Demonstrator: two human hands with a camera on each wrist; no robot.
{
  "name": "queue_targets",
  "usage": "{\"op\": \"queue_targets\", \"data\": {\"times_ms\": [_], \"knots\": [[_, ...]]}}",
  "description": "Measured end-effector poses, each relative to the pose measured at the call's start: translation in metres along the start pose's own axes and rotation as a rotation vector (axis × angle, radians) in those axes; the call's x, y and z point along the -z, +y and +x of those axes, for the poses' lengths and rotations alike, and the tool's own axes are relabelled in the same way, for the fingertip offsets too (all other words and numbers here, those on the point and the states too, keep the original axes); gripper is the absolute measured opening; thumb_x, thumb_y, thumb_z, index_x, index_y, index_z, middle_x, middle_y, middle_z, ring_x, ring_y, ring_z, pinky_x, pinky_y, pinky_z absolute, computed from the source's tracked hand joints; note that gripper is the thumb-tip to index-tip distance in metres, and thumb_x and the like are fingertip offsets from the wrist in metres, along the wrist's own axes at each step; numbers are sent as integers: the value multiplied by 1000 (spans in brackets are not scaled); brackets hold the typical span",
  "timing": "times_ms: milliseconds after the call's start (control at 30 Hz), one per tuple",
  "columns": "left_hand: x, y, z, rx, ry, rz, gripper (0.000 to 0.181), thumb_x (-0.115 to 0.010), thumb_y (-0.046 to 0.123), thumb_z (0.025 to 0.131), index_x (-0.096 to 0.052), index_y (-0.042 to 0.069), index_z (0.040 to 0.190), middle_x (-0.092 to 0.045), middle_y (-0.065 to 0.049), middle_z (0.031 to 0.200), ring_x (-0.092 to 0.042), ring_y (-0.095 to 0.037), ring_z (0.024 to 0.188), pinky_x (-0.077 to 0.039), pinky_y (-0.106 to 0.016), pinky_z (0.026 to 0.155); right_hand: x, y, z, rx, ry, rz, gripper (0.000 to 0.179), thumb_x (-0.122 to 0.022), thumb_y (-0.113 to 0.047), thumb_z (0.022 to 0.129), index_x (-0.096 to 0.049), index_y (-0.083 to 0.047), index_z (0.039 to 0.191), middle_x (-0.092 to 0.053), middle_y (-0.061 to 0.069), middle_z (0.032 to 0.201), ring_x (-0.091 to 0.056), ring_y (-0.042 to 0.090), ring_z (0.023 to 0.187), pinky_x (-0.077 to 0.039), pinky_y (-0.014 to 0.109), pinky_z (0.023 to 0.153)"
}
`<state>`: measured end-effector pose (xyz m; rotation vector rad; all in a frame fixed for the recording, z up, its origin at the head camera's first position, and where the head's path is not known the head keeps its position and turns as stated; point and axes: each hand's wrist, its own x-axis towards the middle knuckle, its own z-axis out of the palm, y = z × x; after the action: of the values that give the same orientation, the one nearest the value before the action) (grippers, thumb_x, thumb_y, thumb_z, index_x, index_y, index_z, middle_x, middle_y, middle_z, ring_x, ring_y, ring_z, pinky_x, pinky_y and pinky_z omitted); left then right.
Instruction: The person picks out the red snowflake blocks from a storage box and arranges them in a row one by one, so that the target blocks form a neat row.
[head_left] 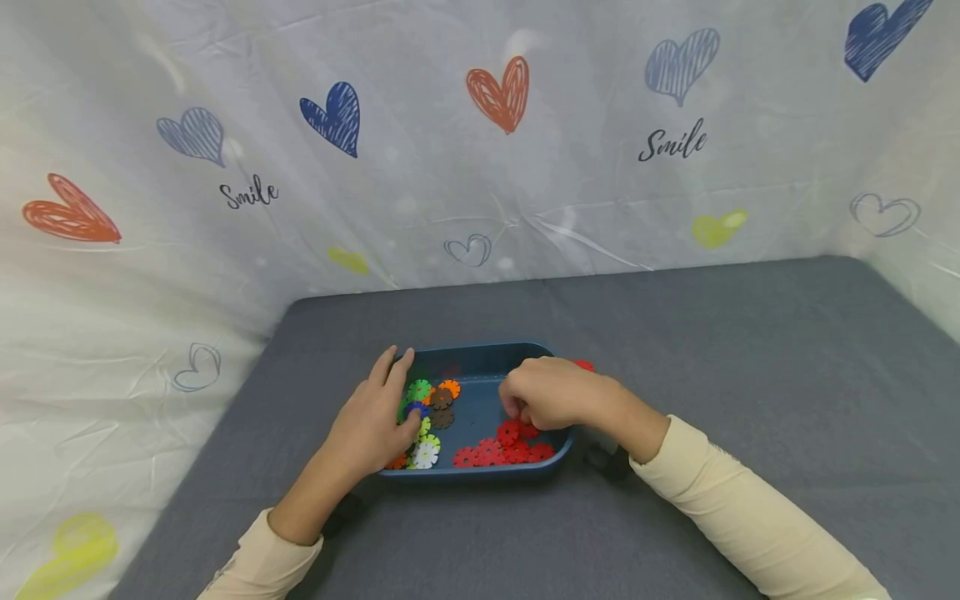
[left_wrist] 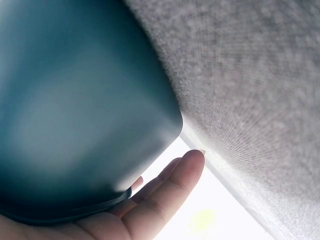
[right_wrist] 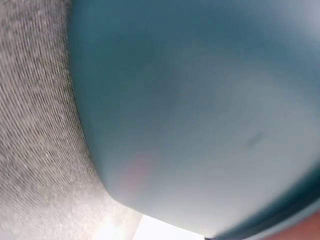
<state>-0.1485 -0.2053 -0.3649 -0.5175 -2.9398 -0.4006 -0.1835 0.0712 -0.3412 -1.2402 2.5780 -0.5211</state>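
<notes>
A blue tray [head_left: 480, 472] holds small flower-shaped plastic discs. My left hand [head_left: 372, 425] lies across the tray's left side, its fingers straight over the rim and its thumb inside by the coloured discs. In the left wrist view its fingers [left_wrist: 165, 200] run along the outside of the tray wall [left_wrist: 90, 115]. My right hand [head_left: 558, 392] reaches over the right rim, fingers bent down toward the red discs [head_left: 516, 450]. Its fingertips are partly hidden, so whether they pinch a disc does not show. The right wrist view has mostly the tray's outer wall [right_wrist: 200, 120].
Green, orange, brown [head_left: 442, 417], blue, yellow and white discs [head_left: 426, 454] lie at the tray's left. Something red [head_left: 583, 365] shows past the right rim, behind my wrist. A grey cloth [head_left: 712, 350] covers the table; a heart-printed curtain [head_left: 420, 183] hangs behind.
</notes>
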Motion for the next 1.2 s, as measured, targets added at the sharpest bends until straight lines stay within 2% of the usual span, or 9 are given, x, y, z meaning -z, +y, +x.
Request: {"op": "queue_targets", "data": {"times_ms": [167, 333, 800, 1200], "knots": [[0, 0, 0, -4, 3, -2, 81, -71, 17, 90, -28, 0, 157, -23, -26, 159, -56, -48, 114, -50, -56, 81, 6, 4, 0, 48, 32, 42, 25, -63, 15, 83, -71, -9, 82, -64, -1, 76, -54, 12, 67, -50, 27, 64], [2, 1, 0, -5, 2, -9, 80, -70, 16, 90, -28, 0, 157, -23, -26, 159, -56, -49, 114, -50, -56, 81, 10, 5, 0, 32, 60, 50, 25, -64, 15, 83, -73, -9, 85, -66, -2, 80, -56, 12, 70, -51, 28, 67], [2, -1, 0, -10, 8, -4, 80, -70, 17, 90, -29, -1, 156, -23, -27, 159, -56, -49, 114, -50, -57, 81, 25, 9, -5, -3, 105, 93, 21, -65, 9, 87, -75, -10, 90, -68, -4, 85, -60, 12, 75, -53, 28, 70], [2, 0, 0, -5, 1, -9, 80, -70, 17, 90, -29, 0, 157, -23, -27, 158, -56, -48, 114, -50, -56, 80, 36, 16, -12, 36, 162, 126, 22, -67, 9, 87, -74, -11, 85, -68, -5, 82, -58, 10, 71, -52, 28, 68]]}}
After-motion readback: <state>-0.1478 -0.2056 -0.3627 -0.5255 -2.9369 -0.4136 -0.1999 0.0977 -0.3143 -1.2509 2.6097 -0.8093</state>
